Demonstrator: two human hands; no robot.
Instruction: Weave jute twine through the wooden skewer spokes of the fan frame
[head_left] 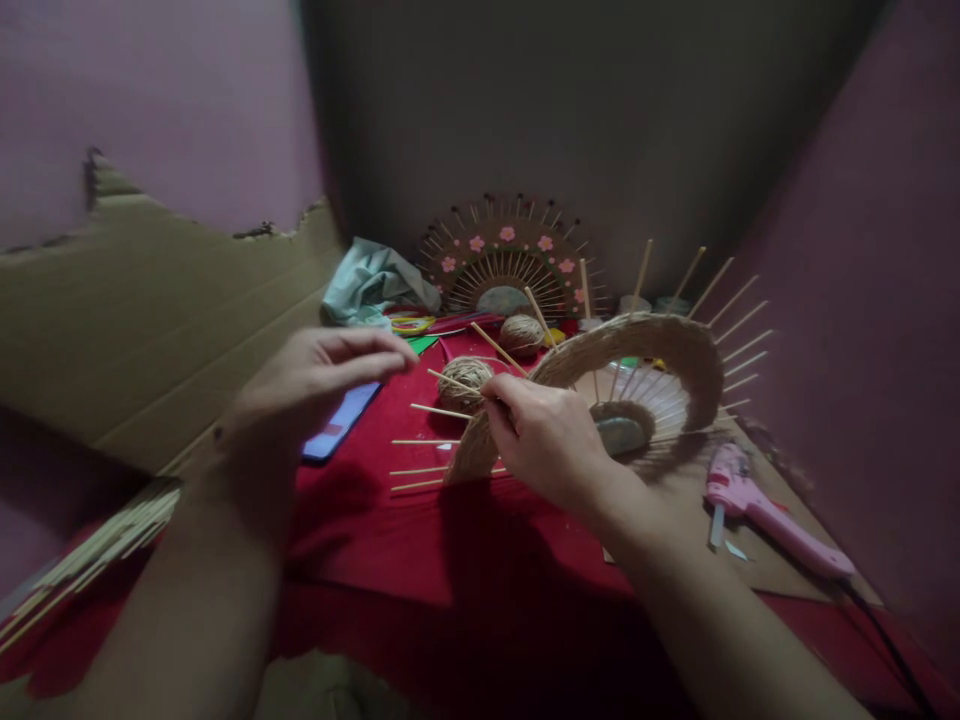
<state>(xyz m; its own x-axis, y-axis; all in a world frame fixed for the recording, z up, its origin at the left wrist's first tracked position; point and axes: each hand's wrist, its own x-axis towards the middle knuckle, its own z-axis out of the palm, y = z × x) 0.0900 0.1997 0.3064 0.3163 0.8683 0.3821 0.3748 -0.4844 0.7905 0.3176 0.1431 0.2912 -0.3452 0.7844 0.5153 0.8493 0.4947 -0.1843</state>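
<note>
Left hand (334, 372) hangs just off to the left of the woven arch (600, 340), fingers stretched out together with the thumb close by; it blurs on my feed, so I cannot tell whether the tips pinch anything. Right hand (547, 430) is closed on the arch's left limb, thumb and fingers gripping near the foot of one of the thin sticks (711, 288) that fan from its outer edge. I see the arch tilted above the red cloth (360, 560).

Working across from far left of the arch, I have a bundle of pale rods (112, 545), then a torn-edged cardboard sheet (217, 310) standing upright. Nearer the arch on that side lies a blue slab (345, 420), partly behind the left hand, with a crumpled pale-green cloth (371, 285) beyond it. Just beside the arch's left limb sits a twine ball (466, 368); behind the arch, I make out a fan with pink flowers (508, 234) and a second ball (521, 336). Right of the arch, a pink glue gun (776, 517) rests on a brown board (769, 570).
</note>
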